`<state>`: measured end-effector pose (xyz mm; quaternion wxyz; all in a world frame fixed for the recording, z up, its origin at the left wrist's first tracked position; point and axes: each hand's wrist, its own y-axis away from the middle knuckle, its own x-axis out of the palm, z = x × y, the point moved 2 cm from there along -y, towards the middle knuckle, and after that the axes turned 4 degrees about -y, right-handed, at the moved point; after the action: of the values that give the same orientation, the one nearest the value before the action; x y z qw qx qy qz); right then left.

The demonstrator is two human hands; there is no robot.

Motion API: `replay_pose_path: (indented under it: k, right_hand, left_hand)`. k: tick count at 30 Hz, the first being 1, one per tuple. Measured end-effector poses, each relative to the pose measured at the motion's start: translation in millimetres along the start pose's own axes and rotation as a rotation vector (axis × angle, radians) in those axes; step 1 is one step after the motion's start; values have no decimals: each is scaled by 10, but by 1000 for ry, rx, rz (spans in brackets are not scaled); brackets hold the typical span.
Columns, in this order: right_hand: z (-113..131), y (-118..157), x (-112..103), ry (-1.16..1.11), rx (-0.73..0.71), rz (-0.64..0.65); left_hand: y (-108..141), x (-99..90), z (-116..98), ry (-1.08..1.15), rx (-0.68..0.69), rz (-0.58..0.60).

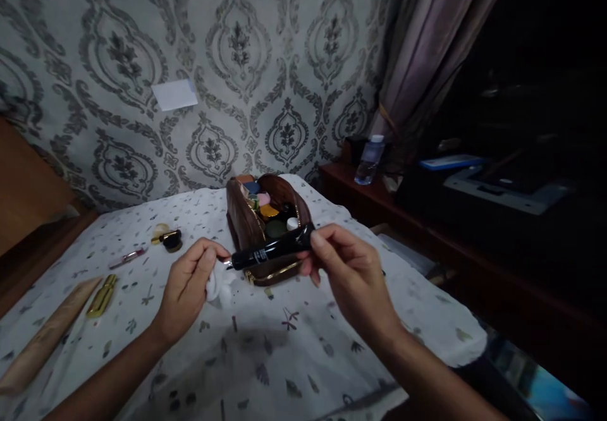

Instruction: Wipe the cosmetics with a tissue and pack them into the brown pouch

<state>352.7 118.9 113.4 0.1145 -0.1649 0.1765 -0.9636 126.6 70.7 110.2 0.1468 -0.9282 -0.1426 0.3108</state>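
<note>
My right hand (353,275) grips the flat end of a glossy black squeeze tube (270,248) with small white print, thumb on top. The tube points left, and its narrow silver tip reaches my left hand (187,285). That hand is closed, pinching a crumpled white tissue (219,284) against the tip. Just behind the tube stands an unzipped brown cosmetics bag (244,225). Inside it are several items, among them a dark green round lid (275,229), a white cap (292,224) and a yellow item (269,211).
On the patterned white cloth (284,370) at left lie a gold bottle (102,296), a pink slim tube (127,258), a dark round bottle (171,239) and a long tan packet (47,335). A water bottle (370,160) stands on the dark red ledge at right.
</note>
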Motion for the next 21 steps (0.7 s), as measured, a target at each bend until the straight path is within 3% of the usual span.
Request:
replay_pose_path:
  k: [3,7,12,16,21]
  right_hand:
    - [261,-192,-204,157,-169,-63]
    - [510,-480,-343,379,-376,-93]
    - [509,-820,-313,587,-581,10]
    - [356,-998,-207,700,-609,137]
    - [155,-1157,-35,852,-514,303]
  left_hand:
    - [-187,87,-134,-165,134,98]
    - [-447,191,-198,-540,410,220]
    - [-555,271,-73,-828,634,221]
    - [-536,293,13,-856,770,144]
    - [-542,324,49,-888,845,79]
